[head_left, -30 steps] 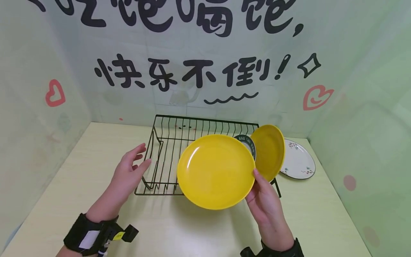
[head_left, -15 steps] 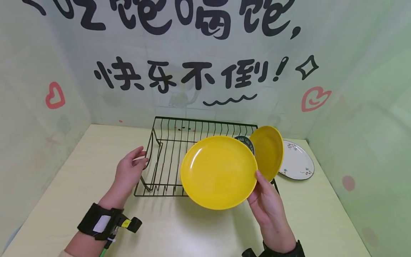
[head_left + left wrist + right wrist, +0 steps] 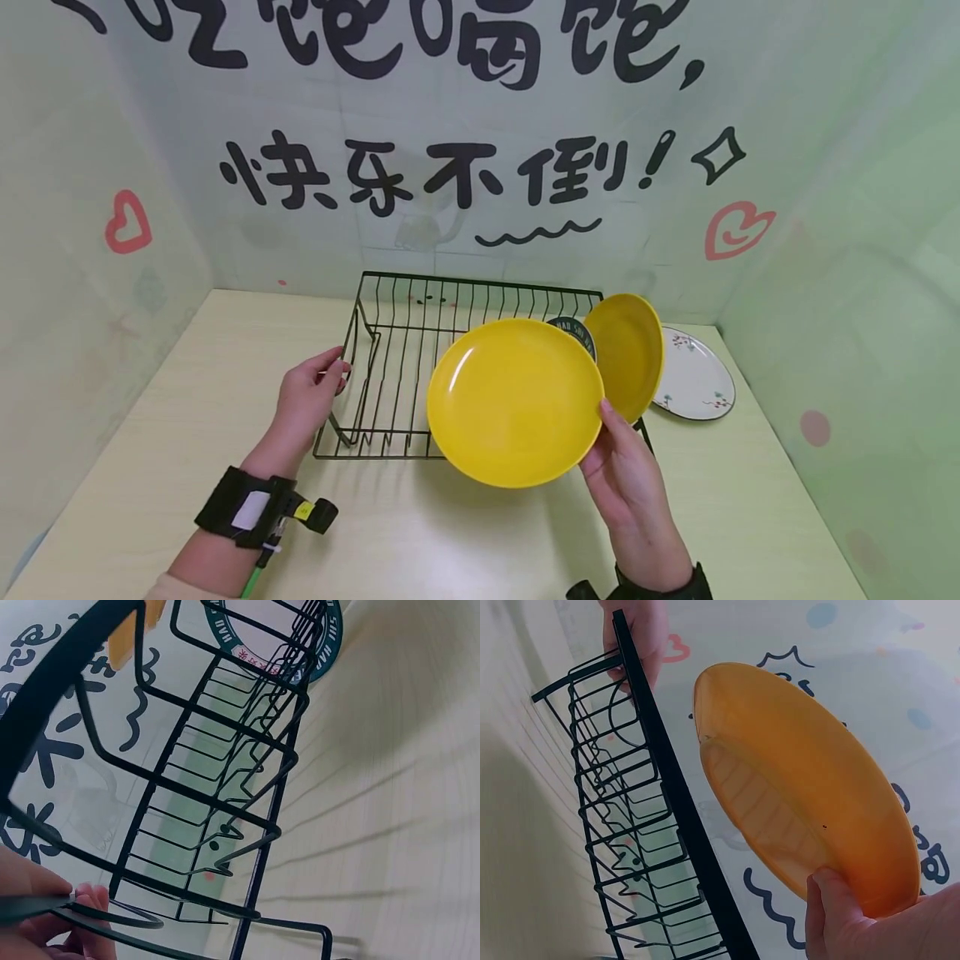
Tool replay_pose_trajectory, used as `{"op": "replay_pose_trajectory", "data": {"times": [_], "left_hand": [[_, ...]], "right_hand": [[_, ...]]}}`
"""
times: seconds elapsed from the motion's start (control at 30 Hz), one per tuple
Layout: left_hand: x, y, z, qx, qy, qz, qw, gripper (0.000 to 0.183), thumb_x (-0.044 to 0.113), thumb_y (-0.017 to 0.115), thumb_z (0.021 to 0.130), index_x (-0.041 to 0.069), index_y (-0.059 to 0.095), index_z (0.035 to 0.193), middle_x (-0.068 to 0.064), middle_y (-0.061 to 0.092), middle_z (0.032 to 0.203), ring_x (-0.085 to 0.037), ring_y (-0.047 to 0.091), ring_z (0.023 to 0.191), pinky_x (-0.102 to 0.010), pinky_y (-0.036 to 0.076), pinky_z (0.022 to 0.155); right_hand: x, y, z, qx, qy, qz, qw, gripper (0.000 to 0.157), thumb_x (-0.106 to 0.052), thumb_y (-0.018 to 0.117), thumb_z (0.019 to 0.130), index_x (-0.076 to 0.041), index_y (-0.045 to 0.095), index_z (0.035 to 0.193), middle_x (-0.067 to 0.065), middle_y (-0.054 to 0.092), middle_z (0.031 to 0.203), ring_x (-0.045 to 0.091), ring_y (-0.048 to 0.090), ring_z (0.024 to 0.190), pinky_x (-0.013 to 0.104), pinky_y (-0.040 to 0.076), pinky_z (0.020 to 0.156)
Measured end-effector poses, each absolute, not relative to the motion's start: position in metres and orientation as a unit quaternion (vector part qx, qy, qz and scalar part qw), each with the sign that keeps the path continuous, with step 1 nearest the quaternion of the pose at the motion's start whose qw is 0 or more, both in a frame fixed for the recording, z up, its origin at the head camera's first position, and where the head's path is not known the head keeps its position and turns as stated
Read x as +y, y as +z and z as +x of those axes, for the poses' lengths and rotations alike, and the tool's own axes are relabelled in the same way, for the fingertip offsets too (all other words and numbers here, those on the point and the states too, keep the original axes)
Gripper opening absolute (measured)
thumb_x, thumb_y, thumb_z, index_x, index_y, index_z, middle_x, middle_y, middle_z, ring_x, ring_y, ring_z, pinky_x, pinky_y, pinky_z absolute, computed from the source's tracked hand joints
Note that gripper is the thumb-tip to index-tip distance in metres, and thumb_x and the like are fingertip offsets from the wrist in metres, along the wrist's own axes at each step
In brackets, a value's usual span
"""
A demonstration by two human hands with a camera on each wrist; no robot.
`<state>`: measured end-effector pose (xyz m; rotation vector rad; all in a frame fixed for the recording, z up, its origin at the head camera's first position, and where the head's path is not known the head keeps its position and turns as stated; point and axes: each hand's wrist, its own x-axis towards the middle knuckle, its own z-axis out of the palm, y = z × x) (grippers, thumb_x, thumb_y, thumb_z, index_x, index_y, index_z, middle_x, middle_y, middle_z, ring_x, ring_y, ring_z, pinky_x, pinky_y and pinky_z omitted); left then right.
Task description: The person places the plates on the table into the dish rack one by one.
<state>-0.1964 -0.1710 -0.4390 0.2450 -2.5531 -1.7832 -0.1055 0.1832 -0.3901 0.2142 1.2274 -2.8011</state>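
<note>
My right hand [image 3: 630, 492] grips a round, shiny yellow plate [image 3: 517, 404] by its right edge, thumb on the front face. The plate hangs above the front of a black wire dish rack [image 3: 480, 282] and hides part of it. At the rack's left end, my left hand [image 3: 309, 398] pinches the side wire; in the left wrist view its fingers [image 3: 94, 930] curl round that wire. A second yellow plate [image 3: 630, 354] leans in the rack's right end. Beside it, a plate with a dark green lettered rim [image 3: 574, 332] is mostly hidden.
A white plate with a floral pattern [image 3: 693, 375] lies right of the rack. The rack stands on a pale wooden table [image 3: 172, 433] near a back wall [image 3: 300, 242] with large black lettering. Side walls close in on the left and right.
My left hand has moved right to the rack's side and taken hold of its wire. The yellow plate in my right hand has shifted slightly to the right.
</note>
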Motion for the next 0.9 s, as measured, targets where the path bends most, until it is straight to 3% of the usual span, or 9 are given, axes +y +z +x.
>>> {"op": "replay_pose_trajectory", "data": {"times": [0.17,0.43,0.63,0.9], "left_hand": [[-0.168,-0.436,-0.197,-0.83,-0.552,0.074,0.015,0.044,0.02,0.039,0.102,0.004,0.04,0.143,-0.02,0.059,0.122,-0.021,0.055,0.093,-0.017,0.043,0.064],[-0.166,-0.439,-0.197,-0.852,-0.516,0.078,0.048,0.042,0.019,0.041,0.102,0.006,0.043,0.142,-0.017,0.063,0.116,-0.022,0.056,0.089,-0.02,0.039,0.056],[-0.166,-0.442,-0.197,-0.86,-0.503,0.058,0.069,0.042,0.017,0.04,0.101,0.009,0.042,0.143,-0.016,0.065,0.112,-0.017,0.051,0.079,-0.022,0.037,0.053],[-0.165,-0.442,-0.196,-0.866,-0.489,0.068,0.082,0.04,0.017,0.043,0.101,0.009,0.046,0.14,-0.016,0.066,0.11,-0.019,0.052,0.079,-0.022,0.036,0.052]], "right_hand": [[0.183,-0.391,-0.106,0.4,-0.913,0.076,0.039,0.044,-0.026,0.046,0.1,-0.009,0.033,0.137,-0.002,0.054,0.119,0.01,0.061,0.104,0.026,0.047,0.096],[0.181,-0.386,-0.106,0.418,-0.904,0.088,0.014,0.051,-0.03,0.051,0.096,-0.01,0.032,0.139,0.0,0.052,0.125,0.011,0.06,0.105,0.026,0.046,0.096],[0.181,-0.383,-0.106,0.434,-0.894,0.106,-0.018,0.046,-0.03,0.051,0.096,-0.008,0.042,0.135,0.0,0.054,0.122,0.01,0.06,0.102,0.023,0.047,0.095],[0.18,-0.379,-0.11,0.462,-0.877,0.115,-0.058,0.043,-0.031,0.053,0.095,-0.007,0.052,0.131,0.003,0.055,0.12,0.012,0.058,0.097,0.022,0.049,0.092]]}}
